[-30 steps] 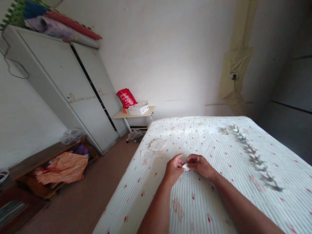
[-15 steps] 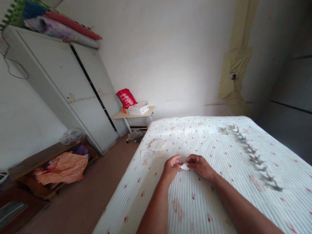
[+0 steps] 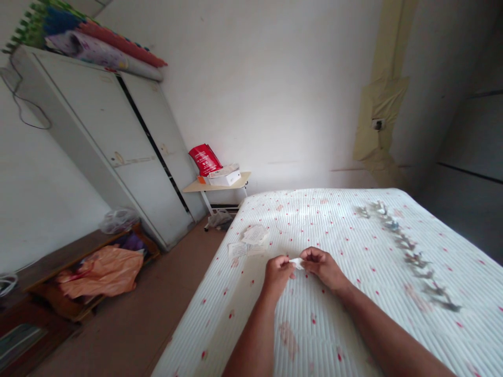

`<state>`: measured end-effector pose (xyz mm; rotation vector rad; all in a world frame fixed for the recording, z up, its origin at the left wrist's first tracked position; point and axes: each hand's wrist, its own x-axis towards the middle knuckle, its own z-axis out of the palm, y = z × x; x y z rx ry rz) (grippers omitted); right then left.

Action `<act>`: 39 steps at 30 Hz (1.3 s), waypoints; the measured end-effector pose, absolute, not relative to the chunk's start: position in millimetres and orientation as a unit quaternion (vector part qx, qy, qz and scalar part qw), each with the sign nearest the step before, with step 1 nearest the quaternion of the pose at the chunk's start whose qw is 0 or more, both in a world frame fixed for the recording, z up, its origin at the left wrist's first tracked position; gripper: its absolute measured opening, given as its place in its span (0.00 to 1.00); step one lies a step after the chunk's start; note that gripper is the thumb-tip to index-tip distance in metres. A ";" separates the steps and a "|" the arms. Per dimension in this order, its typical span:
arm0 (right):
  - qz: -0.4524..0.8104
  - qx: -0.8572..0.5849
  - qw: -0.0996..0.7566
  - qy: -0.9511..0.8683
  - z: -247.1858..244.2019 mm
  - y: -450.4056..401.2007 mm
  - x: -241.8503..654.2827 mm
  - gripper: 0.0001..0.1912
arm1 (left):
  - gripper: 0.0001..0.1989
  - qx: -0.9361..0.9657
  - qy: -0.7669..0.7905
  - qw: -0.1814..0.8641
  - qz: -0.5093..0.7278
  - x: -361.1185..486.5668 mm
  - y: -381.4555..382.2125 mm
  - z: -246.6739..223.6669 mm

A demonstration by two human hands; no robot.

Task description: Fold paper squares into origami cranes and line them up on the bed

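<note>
Between my two hands is a small piece of folded white paper [image 3: 297,263], held just above the bed [image 3: 314,335]. My left hand [image 3: 278,273] pinches its left end with thumb and fingers. On the other side my right hand [image 3: 321,266] grips the right end, fingers curled. Flat printed paper sheets [image 3: 251,242] lie on the bed beyond my left hand. Off to the right, a slanting row of several small folded paper figures [image 3: 413,256] stands on the mattress cover; their exact shape is too small to tell.
A small table [image 3: 192,185] with a red bag [image 3: 205,159] and a white box [image 3: 225,178] stands past the bed's far left corner. A grey cabinet [image 3: 94,120] is on the left. An orange plastic bag [image 3: 104,272] rests on a low wooden bench [image 3: 74,248].
My left fingers have closed onto the paper's left end, where they were more spread before. The paper has tilted and risen slightly. The camera view has shifted a little.
</note>
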<state>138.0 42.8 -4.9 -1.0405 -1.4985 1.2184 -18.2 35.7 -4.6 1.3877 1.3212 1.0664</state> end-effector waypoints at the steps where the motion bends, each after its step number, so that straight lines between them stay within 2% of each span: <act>1: 0.490 -0.421 0.457 -0.612 -4.8 42.5 137.3 0.08 | 0.09 0.565 0.537 0.453 0.433 -18.8 35.6 -5.0; 6: 0.476 -0.412 0.472 -0.617 -3.4 40.3 134.0 0.09 | 0.10 0.577 0.545 0.427 0.433 -19.8 33.4 -5.0; 13: 0.475 -0.427 0.445 -0.628 -3.1 40.2 133.0 0.12 | 0.11 0.605 0.534 0.422 0.412 -19.1 29.0 1.6; 18: 0.517 -0.410 0.444 -0.606 -1.8 41.0 134.7 0.11 | 0.10 0.627 0.494 0.460 0.389 -27.0 32.0 -0.4; 23: 0.539 -0.409 0.441 -0.589 -4.9 42.4 135.9 0.10 | 0.08 0.645 0.478 0.443 0.399 -27.8 32.8 -1.4; 32: 0.509 -0.431 0.437 -0.604 -9.5 45.0 134.1 0.08 | 0.09 0.640 0.493 0.451 0.379 -27.0 32.8 -1.7; 39: 0.432 -0.470 0.395 -0.660 -15.2 46.3 134.1 0.06 | 0.13 0.680 0.582 0.321 0.311 -21.3 33.7 -6.2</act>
